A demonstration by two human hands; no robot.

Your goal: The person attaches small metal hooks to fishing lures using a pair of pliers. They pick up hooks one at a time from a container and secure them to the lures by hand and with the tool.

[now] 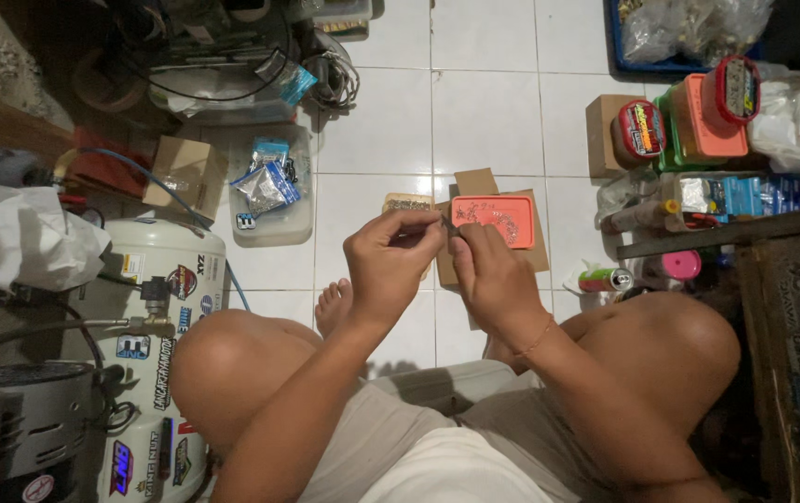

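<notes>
Fingertips of the left hand [390,256] and right hand [491,270] meet, pinching a tiny metal part [446,224] between them, raised close for a clear view above the orange tray [496,220] of small hardware resting on a cardboard box [540,253] within easy reach.

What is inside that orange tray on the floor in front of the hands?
The orange tray holds a scatter of small metal parts, too tiny to identify. The right hand covers its near left corner, hiding anything there.
</notes>
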